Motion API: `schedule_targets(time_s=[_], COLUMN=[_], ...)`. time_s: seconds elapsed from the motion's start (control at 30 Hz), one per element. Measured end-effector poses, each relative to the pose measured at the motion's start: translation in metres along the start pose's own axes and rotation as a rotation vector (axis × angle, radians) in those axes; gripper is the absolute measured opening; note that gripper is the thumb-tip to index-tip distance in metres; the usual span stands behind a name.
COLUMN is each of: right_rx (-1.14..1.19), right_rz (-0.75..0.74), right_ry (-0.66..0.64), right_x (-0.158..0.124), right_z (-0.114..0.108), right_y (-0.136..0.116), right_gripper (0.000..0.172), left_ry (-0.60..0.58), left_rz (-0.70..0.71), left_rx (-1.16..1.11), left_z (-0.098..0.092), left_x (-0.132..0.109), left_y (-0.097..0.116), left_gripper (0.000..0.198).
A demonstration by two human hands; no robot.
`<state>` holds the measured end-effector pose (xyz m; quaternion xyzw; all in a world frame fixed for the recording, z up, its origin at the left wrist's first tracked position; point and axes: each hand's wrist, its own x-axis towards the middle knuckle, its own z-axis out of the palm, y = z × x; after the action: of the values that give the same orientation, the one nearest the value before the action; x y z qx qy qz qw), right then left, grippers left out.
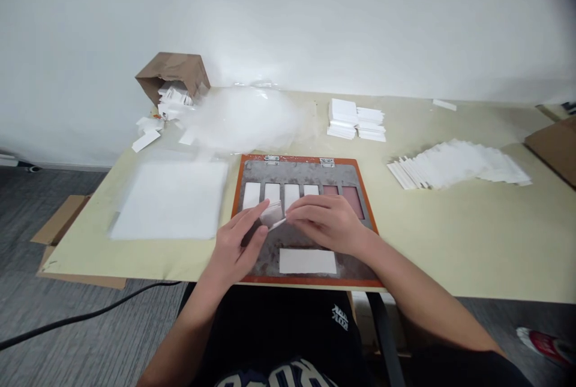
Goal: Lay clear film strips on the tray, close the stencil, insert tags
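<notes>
My left hand [236, 248] grips a small stack of white cards [271, 213] between thumb and fingers, above a grey metal plate [292, 172] with an orange-red border. At the stack's right edge, my right hand [330, 219] pinches a card with its fingertips. A row of slots crosses the plate below the hands. White cards [252, 194] lie in several slots on the left, while two slots on the right [353, 200] show a reddish base. Nearer to me, a white card strip [308, 261] rests flat on the plate. My fingers partly cover the slots.
Left of the plate lies a stack of white sheets [171, 200]. Behind it are clear plastic film [247, 117] and a tipped cardboard box [180, 66] spilling white pieces. Card stacks [344, 112] stand at the back, and a fanned row of cards [459, 162] lies right.
</notes>
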<state>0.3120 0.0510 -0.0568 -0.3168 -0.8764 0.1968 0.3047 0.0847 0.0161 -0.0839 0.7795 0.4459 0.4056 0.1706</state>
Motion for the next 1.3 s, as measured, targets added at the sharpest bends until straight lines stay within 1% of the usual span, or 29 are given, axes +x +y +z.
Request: schedule_targets(time_s=[0.07,0.17,0.23,0.3,0.4,0.47,0.63,0.83,1.0,1.13,1.3], right_rx=[0.152,0.264,0.351,0.425,0.482,0.502,0.504,0.5,0.501,0.514,0.505], right_rz=[0.104,0.36,0.53,0.681,0.879,0.962,1.013,1.027,1.034,1.047,1.04], right_ry=[0.007,0.063,0.041,-0.02,-0.043,-0.035,0.014,0.007,0.037,0.034,0.035], right_x=[0.001,0.0,-0.004,-0.011,-0.023,-0.027,-0.027,-0.023,-0.022,-0.02,-0.021], right_z=[-0.009,-0.033,-0.05,-0.063,-0.07,-0.069,-0.062,-0.06,-0.06,-0.06,-0.059], right_y=[0.001,0.013,0.029,0.049,0.075,0.085,0.089,0.087,0.085,0.082,0.085], right_gripper=[0.023,0.023,0.027,0.03,0.033,0.035,0.036,0.033,0.032,0.03,0.03], left_ry=[0.033,0.081,0.091,0.098,0.096,0.086,0.068,0.066,0.062,0.06,0.058], left_rz=[-0.013,-0.003,0.004,0.002,-0.025,-0.064,-0.11,-0.115,-0.126,-0.134,-0.142], left_rx=[0.038,0.102,0.117,0.113,0.1,0.093,0.076,0.062,0.052,0.057,0.06], left_z=[0.002,0.005,0.007,0.007,0.005,0.004,0.004,0.005,0.005,0.005,0.004], left_x=[0.0,0.0,0.0,0.0,-0.002,-0.003,-0.006,-0.007,-0.008,-0.009,-0.008], left_y=[0.0,-0.002,-0.002,-0.003,-0.004,-0.005,-0.007,-0.01,-0.01,-0.01,-0.01], left_gripper=[0.04,0.037,0.037,0.037,0.038,0.038,0.038,0.04,0.042,0.043,0.043])
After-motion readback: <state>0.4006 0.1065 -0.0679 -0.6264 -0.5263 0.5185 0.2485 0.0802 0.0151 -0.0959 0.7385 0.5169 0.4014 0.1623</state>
